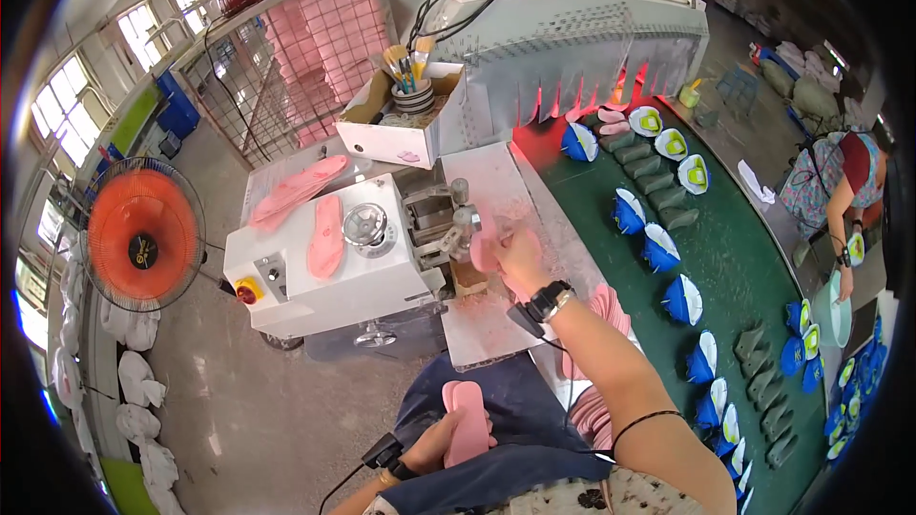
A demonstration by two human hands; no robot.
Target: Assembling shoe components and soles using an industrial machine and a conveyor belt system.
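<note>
My right hand [520,259] grips a pink shoe insole [484,244] at the right end of a white bench machine [320,229], close to its metal rollers [462,200]. In my lap, my left hand [437,441] is wrapped round a small stack of pink insoles [465,420]. On top of the machine lies one loose insole [326,236] beside a round handwheel [368,226], with a pile of insoles [298,191] behind it. A longer stack of insoles [593,410] rests by my right forearm, partly hidden by it.
A green conveyor belt [592,210] on the right carries blue-and-white shoe uppers and dark shoe forms. Behind the machine stands a white box [391,140] with brushes. An orange fan [143,238] is at left. At far right, a co-worker [840,181] reaches toward the belt.
</note>
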